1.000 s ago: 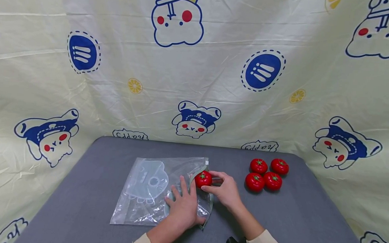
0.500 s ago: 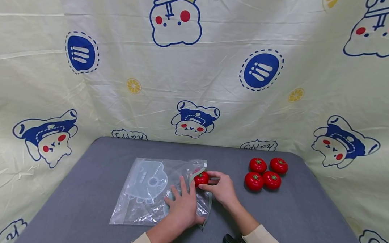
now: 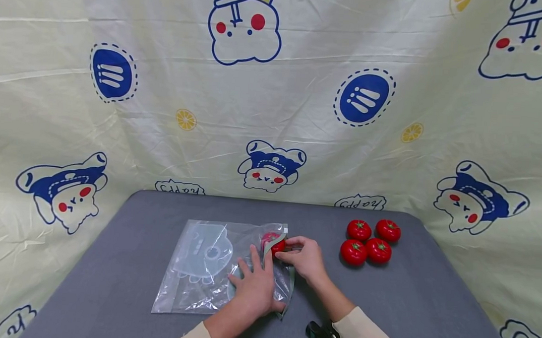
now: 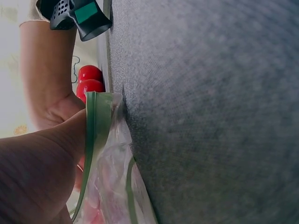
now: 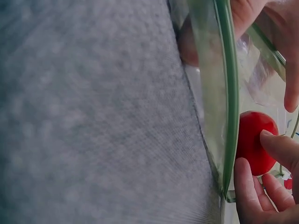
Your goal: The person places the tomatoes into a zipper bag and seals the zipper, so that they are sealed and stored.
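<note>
A red tomato (image 3: 278,245) with a green stem sits partly inside the mouth of a clear zip bag (image 3: 192,299). My right hand (image 3: 307,261) pinches that tomato from the right, between thumb and fingers; the right wrist view shows the tomato (image 5: 256,142) behind the bag's green zip edge (image 5: 231,93). My left hand (image 3: 254,289) rests on the bag with its fingers spread, its index finger and thumb stretched across the opening. In the left wrist view the green-edged bag (image 4: 114,172) stands gaping beside the left hand (image 4: 35,172).
Several more tomatoes (image 3: 367,244) are grouped on the grey table (image 3: 406,306) to the right of the right hand. A black device (image 3: 320,335) is on the right wrist. A printed curtain (image 3: 301,99) hangs behind the table.
The right hand has moved slightly left, bringing the tomato further into the bag, so plastic now covers part of it. The left hand stays in place.
</note>
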